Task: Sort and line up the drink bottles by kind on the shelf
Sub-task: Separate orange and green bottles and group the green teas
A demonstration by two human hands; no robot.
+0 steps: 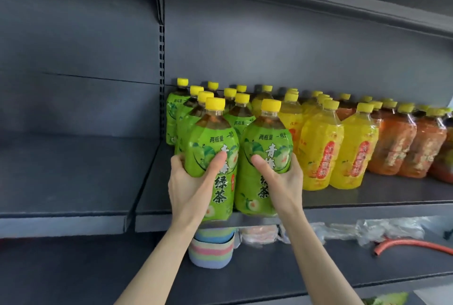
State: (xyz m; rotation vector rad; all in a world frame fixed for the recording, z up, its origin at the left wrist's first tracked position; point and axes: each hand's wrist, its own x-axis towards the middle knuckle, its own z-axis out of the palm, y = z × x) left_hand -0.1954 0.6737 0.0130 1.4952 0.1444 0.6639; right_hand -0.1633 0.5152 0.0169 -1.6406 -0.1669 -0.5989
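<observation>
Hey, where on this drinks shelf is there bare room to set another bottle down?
Bare: the shelf section left of the slotted upright, and the front strip before the orange bottles. Crowded: green bottles pack tight from the upright to the yellow bottles; left hand and right hand grip the front two.

I count about ten green-tea bottles (212, 142) at the left end of the shelf (367, 203), one of them in my left hand (186, 182) and one in my right hand (284, 177). Yellow-drink bottles (318, 138) in the middle: at least six caps. Orange-drink bottles (394, 142) toward the right edge: at least six, the farthest too blurred to count. Lower shelf (294, 270): one striped bundle (210, 253), one orange hose (416, 243).
</observation>
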